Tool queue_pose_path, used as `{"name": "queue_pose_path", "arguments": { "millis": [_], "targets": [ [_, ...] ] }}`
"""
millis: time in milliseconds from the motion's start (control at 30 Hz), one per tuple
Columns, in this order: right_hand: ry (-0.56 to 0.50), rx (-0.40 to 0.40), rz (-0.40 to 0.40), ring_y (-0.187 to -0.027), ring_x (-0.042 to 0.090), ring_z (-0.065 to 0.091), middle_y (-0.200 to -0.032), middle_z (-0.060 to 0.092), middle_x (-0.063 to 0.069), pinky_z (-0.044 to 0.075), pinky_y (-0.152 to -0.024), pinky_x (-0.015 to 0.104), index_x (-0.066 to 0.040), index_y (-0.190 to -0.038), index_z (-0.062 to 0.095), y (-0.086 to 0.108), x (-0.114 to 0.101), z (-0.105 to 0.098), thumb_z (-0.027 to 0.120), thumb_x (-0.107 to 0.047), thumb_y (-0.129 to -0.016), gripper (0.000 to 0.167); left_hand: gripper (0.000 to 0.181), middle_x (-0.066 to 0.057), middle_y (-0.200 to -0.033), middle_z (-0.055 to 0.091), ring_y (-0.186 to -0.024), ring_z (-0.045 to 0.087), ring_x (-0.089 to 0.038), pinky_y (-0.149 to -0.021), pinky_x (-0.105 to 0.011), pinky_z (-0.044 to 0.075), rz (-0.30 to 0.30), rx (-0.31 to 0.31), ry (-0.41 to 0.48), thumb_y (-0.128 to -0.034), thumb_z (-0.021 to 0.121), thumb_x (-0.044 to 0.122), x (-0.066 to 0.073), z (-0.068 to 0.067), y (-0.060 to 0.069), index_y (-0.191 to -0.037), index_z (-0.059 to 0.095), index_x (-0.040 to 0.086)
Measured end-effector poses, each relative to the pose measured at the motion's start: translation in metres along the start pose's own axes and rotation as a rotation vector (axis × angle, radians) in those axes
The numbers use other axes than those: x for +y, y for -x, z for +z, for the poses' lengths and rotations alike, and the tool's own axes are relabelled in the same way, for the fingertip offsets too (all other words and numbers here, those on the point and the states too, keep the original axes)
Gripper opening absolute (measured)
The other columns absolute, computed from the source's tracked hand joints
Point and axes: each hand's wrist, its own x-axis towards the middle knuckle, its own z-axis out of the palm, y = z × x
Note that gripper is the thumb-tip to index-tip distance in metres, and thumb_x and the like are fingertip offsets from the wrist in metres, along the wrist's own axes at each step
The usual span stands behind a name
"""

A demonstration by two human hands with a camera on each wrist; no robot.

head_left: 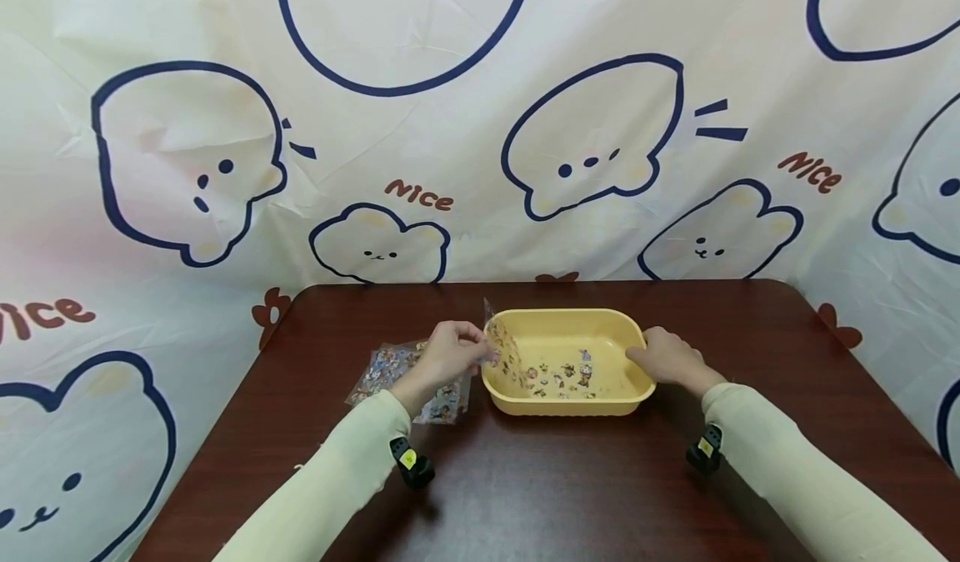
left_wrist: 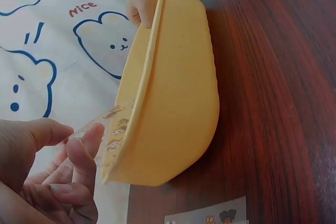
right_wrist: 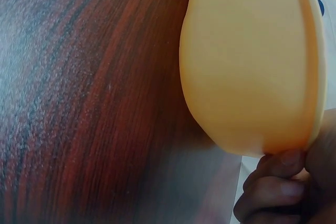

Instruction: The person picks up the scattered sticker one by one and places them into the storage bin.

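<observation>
A yellow plastic basin (head_left: pixel 570 407) stands on the table with small printed stickers (head_left: pixel 585 370) inside it. My left hand (head_left: pixel 448 353) is at the basin's left end, pinching a clear sheet (left_wrist: pixel 113 124) with small printed figures between thumb and fingers; the sheet reaches over the rim into the basin. My right hand (head_left: pixel 671 357) grips the basin's right end, thumb over the rim; in the right wrist view its curled fingers (right_wrist: pixel 273 190) lie against the outer wall. Clear packets of colourful stickers (head_left: pixel 442 403) lie beneath and beside the left hand.
The dark brown wooden table (head_left: pixel 525 495) extends around the basin. Behind it hangs a white cloth (head_left: pixel 465 145) with blue cartoon outlines, which also covers both sides. A black wrist camera is strapped to each sleeve.
</observation>
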Motion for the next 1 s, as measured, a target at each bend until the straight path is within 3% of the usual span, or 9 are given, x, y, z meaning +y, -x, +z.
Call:
{"name": "queue_pose_path", "arguments": {
  "millis": [367,600,733,867,1000],
  "targets": [
    [-0.011,-0.001,-0.002,-0.060,0.016,0.063,-0.074,0.063,0.008,0.049,-0.057,0.030,0.005,-0.109,0.063,0.001,-0.002,-0.001,0.049,-0.029,-0.100,0.037,0.008,-0.017,-0.097,0.078,-0.054,0.057,-0.011,-0.054,-0.023,0.045,0.039,-0.083,0.039,-0.0959,0.066,0.008,-0.002,0.008,-0.003,-0.092,0.064,0.002],
    [-0.005,-0.005,-0.005,-0.061,0.016,0.063,-0.073,0.063,0.007,0.048,-0.058,0.030,0.003,-0.107,0.064,0.001,-0.002,0.000,0.050,-0.030,-0.100,0.036,0.012,-0.012,-0.090,0.079,-0.050,0.054,-0.010,-0.049,-0.023,0.036,0.034,-0.105,-0.061,-0.0957,0.066,0.012,-0.005,0.011,-0.003,-0.088,0.069,0.004],
    [0.002,-0.002,-0.002,-0.061,0.016,0.063,-0.074,0.063,0.007,0.047,-0.058,0.030,0.004,-0.108,0.064,0.001,-0.001,0.000,0.050,-0.030,-0.100,0.037,0.015,-0.009,-0.087,0.078,-0.051,0.052,-0.010,-0.050,-0.023,0.038,0.055,-0.105,-0.115,-0.0974,0.065,0.015,-0.004,0.010,-0.001,-0.094,0.074,0.004],
    [0.008,0.004,0.002,-0.061,0.016,0.063,-0.074,0.063,0.007,0.047,-0.058,0.030,0.004,-0.108,0.063,0.001,0.000,0.000,0.050,-0.030,-0.099,0.037,0.018,-0.008,-0.093,0.075,-0.065,0.059,-0.012,-0.058,-0.025,0.049,0.105,-0.094,-0.204,-0.0996,0.063,0.018,-0.004,0.009,0.003,-0.099,0.075,0.004],
    [0.010,0.016,-0.014,-0.060,0.016,0.062,-0.072,0.063,0.006,0.046,-0.056,0.031,0.002,-0.104,0.064,0.000,0.001,0.001,0.050,-0.029,-0.098,0.035,0.015,-0.007,-0.095,0.072,-0.078,0.063,-0.014,-0.064,-0.027,0.050,0.138,-0.048,-0.287,-0.0983,0.065,0.019,-0.004,0.008,0.006,-0.099,0.074,0.008]
  ]
}}
